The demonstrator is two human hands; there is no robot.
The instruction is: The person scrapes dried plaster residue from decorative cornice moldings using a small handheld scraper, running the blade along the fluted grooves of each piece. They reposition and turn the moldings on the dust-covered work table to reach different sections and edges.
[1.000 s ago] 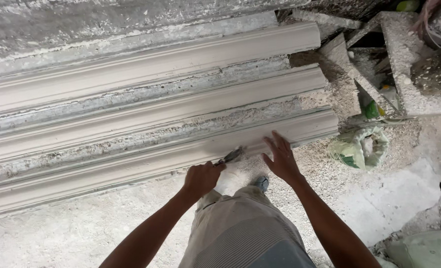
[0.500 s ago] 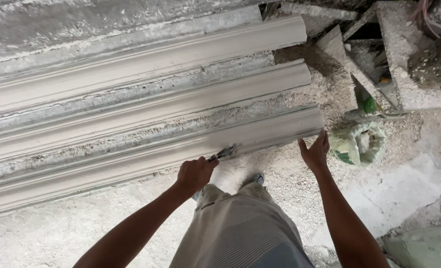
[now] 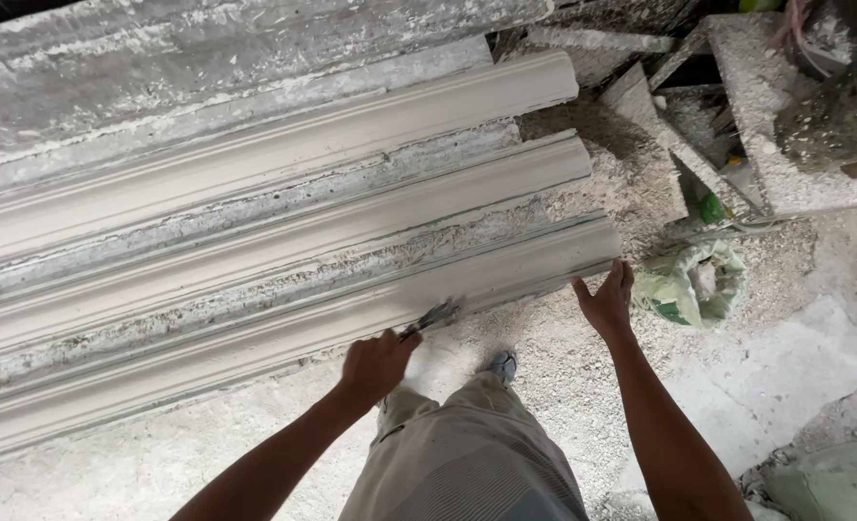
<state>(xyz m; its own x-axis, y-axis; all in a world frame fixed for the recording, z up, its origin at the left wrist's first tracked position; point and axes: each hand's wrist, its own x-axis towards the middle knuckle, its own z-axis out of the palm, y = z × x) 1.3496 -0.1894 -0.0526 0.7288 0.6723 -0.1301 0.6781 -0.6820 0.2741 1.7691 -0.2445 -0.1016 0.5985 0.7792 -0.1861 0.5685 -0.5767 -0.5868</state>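
Head view, left hand: my left hand point(image 3: 375, 365) is closed on a small scraping tool point(image 3: 430, 317), its blade end touching the lower front edge of the nearest cornice moulding point(image 3: 284, 333).
Head view, right hand: my right hand point(image 3: 605, 301) is open, fingers spread, palm pressed flat against the moulding's right end.
Moulding: long, pale, lying across the frame, nearest of three parallel mouldings on a plaster-crusted casting bed point(image 3: 207, 39).
Doing it well: I judge the blade should stay shallow and follow the edge, with the right hand bracing the end so the piece doesn't shift or chip.
Around: crumpled green-and-white sack point(image 3: 691, 285) just right of my right hand; rough rubble slabs point(image 3: 766, 125) beyond; plaster crumbs over the floor point(image 3: 737, 386).
In the way: my own knee and shoe point(image 3: 502, 366) crowd the edge.
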